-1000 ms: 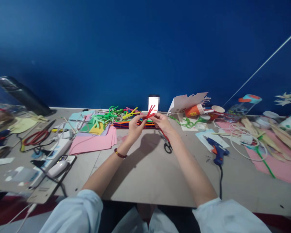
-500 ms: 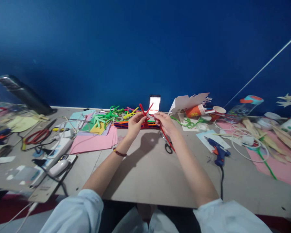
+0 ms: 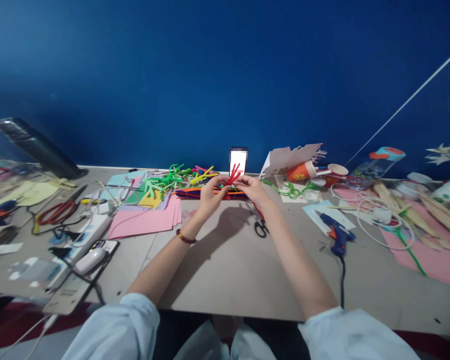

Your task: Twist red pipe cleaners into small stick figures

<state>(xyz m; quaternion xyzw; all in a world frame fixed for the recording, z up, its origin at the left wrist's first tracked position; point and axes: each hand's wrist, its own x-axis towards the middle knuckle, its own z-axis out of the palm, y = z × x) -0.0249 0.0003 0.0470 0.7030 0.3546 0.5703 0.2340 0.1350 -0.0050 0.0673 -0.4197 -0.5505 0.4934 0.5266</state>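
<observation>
Red pipe cleaners [image 3: 234,173] stick up in a narrow bunch between my two hands. My left hand [image 3: 212,192] pinches the bunch from the left, thumb and fingers closed on it. From the right, my right hand [image 3: 253,191] closes on the same red pipe cleaners, its fingertips close to the left ones. A red length also trails down behind my right wrist. Beneath the hands lies a bundle of dark, orange and red pipe cleaners [image 3: 189,193]. A lit phone [image 3: 238,158] leans on the wall just behind. Scissors [image 3: 260,229] lie by my right forearm, partly covered.
Pink paper sheets [image 3: 144,222] and green pipe cleaner pieces [image 3: 159,184] lie to the left, beside a power strip [image 3: 84,240]. On the right are a blue glue gun [image 3: 337,235], orange paper cups [image 3: 300,171] and a white cable [image 3: 362,222]. A dark bottle [image 3: 41,147] leans far left.
The red tips, spread in a V before, now stand close together. My hands have come nearer each other, the right one shifting slightly left.
</observation>
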